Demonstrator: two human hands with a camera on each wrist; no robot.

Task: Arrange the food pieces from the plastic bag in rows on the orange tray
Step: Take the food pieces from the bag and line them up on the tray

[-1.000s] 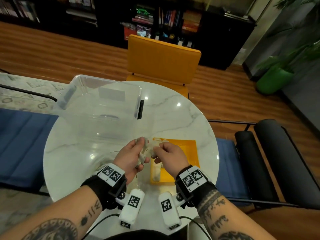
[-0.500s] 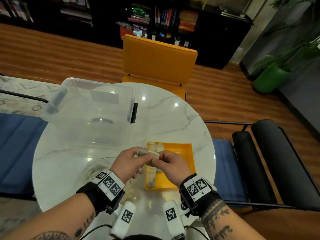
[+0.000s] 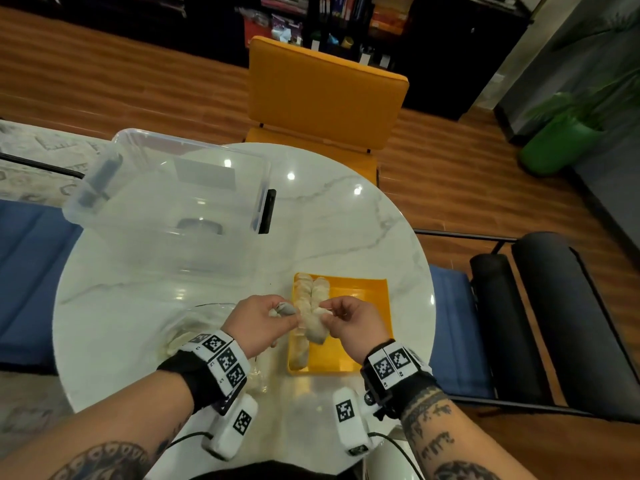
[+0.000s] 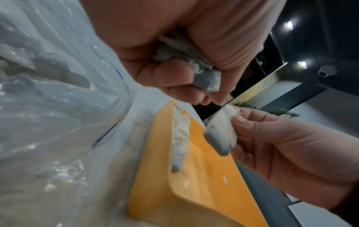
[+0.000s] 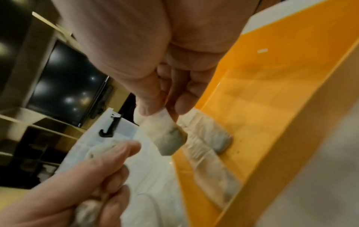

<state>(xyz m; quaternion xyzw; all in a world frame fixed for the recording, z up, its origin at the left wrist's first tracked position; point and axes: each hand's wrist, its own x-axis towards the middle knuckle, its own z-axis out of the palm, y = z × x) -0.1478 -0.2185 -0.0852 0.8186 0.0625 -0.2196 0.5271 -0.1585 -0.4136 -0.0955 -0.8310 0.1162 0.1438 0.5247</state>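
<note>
The orange tray (image 3: 360, 327) lies at the table's near right, with a row of pale food pieces (image 3: 304, 292) along its left side. My left hand (image 3: 280, 311) hovers by the tray's left edge and grips a small clump of greyish food pieces (image 4: 186, 52). My right hand (image 3: 327, 311) pinches a single pale piece (image 5: 165, 132) between thumb and fingers. That piece hangs above the tray's left part, next to the row (image 5: 205, 138). The clear plastic bag (image 3: 194, 327) lies crumpled on the table left of the tray, under my left wrist.
A large clear plastic bin (image 3: 173, 202) with black latches fills the back left of the round marble table (image 3: 346, 220). An orange chair (image 3: 325, 95) stands behind the table. A black chair (image 3: 554, 323) stands to the right. The tray's right half (image 3: 367, 306) is bare.
The two hands, pressed together on the clump before, have drawn apart. My right hand now holds one piece on its own over the tray, and the left keeps the others.
</note>
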